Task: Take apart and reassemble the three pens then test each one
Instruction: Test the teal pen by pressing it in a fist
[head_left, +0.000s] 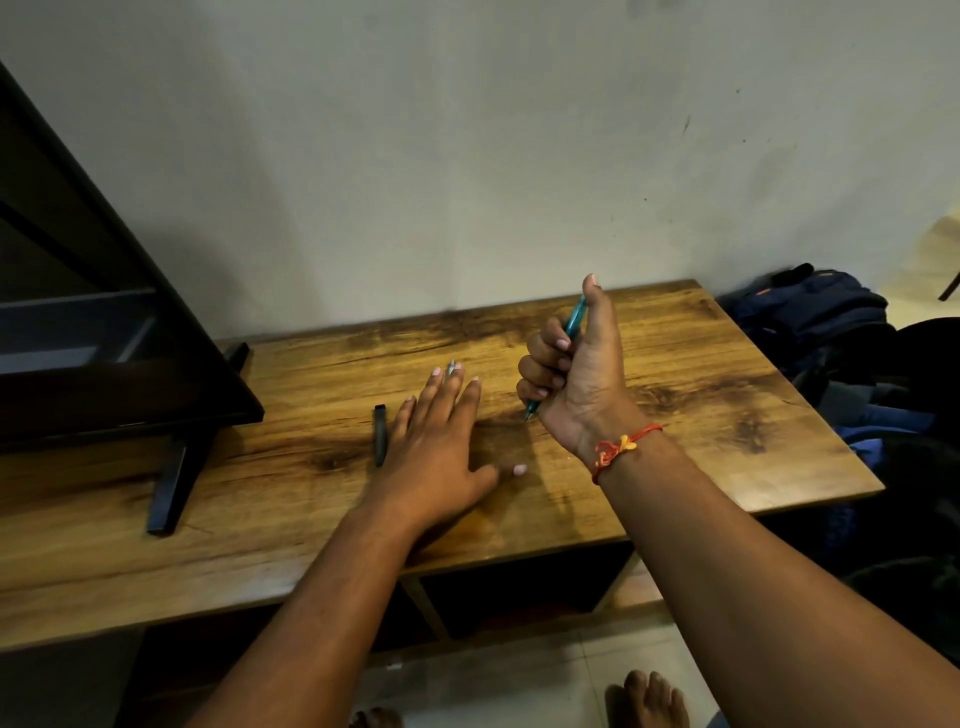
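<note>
My right hand (571, 374) is closed in a fist around a teal pen (575, 318), held upright with its tip down near the wooden table (701, 374) and my thumb at its top end. My left hand (436, 447) lies flat on the table, fingers spread. A black pen (380, 434) lies on the table just left of that hand. The end of a silver-grey pen (451, 367) shows past my left fingertips; the rest of it is hidden under the hand.
A dark TV screen (104, 312) on black feet (171, 488) stands at the table's left. Blue bags (821, 322) are piled right of the table against the wall. My bare feet (649, 699) show on the tiled floor below.
</note>
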